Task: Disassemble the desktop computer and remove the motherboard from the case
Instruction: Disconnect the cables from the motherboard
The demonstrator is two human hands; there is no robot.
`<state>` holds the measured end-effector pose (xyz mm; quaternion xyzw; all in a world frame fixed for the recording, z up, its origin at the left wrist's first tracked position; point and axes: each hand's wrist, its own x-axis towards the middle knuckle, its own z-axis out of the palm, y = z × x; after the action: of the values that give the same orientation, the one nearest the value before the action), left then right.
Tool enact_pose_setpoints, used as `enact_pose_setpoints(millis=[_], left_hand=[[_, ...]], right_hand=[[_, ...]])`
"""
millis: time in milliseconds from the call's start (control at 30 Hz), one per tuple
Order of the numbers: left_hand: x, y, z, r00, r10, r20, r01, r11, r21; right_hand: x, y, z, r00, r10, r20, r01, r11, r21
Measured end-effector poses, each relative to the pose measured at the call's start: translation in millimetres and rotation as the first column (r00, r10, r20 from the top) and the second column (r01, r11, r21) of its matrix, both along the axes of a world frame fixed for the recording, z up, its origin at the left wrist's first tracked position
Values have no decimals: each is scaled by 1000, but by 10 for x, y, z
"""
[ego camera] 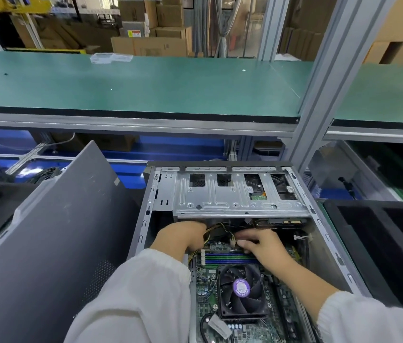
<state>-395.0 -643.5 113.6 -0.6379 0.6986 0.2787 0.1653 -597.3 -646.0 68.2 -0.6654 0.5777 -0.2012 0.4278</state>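
Okay, head view: the open computer case point(222, 167) lies on its side in front of me, its far end toward the green shelf point(146, 87). The motherboard point(208, 288) sits on the case floor, not out yet, with the black CPU fan point(241, 290) on top of it and the blue and grey memory slots point(230, 258) just beyond the fan. A silver drive cage point(240, 194) spans the far end of the case, above the area where both my hands work.

My left hand point(180, 237) is inside the case under the near edge of the cage, fingers curled round the bundle of yellow and black power wires point(214, 230). My right hand point(261, 243) is next to it, fingers bent down over a small white connector point(232, 242) at the end of those wires, right at the far edge of the board. The fingertips are blurred, so I cannot tell whether the right hand actually pinches the connector or only touches it. Both arms are in white sleeves point(141, 293).

The dark grey side panel point(54, 231) leans tilted against the left of the case. A black foam tray point(379, 243) sits to the right. A clear plastic box point(110, 57) lies on the far part of the green shelf, with cardboard boxes point(160, 38) stacked behind it.
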Motion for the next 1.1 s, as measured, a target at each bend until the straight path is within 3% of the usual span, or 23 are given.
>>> enact_pose_setpoints(millis=[67,133,233,400,733,933,1100], left_hand=[[0,12,5,1000,0,13,0,1000,-17],[3,27,17,1000,-7,26,8,1000,-30],[1,32,28,999,-16,36,18,999,-40],[13,13,31,1000,-6,18,7,998,-54],[14,-18,22,999,-1,40,3,999,-45],[4,-11,-1,999,-15,51,17,999,-43],[9,-10,-4,997,-26,72,29,998,-52]], right_hand=[[-54,-13,-16,956,-275,106,267,960,82],[-96,-61,-25,927,-362,-96,363,932,-5],[-56,-58,7,875,-127,-467,105,992,-75],[-21,-185,48,688,41,-725,-124,990,-62],[-1,-213,21,605,189,-773,-302,953,-3],[-3,-248,59,611,225,-759,-278,959,60],[39,-240,141,537,241,-808,-293,952,89]])
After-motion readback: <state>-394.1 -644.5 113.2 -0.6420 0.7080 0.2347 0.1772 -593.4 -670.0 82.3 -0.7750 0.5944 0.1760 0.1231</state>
